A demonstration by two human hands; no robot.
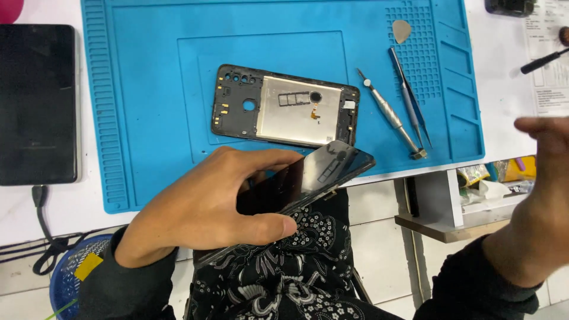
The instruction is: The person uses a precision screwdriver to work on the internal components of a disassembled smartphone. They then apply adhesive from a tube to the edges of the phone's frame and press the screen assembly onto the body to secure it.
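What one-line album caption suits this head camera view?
Left hand grips a dark phone over a blue mat bearing its back frame.

The left hand (201, 207) is curled, thumb and fingers clamped in a grip. The right hand (542, 195) is raised, blurred, nothing held.

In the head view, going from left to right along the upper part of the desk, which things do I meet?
Black tablet → phone back frame → screwdriver → tweezers → raised right hand.
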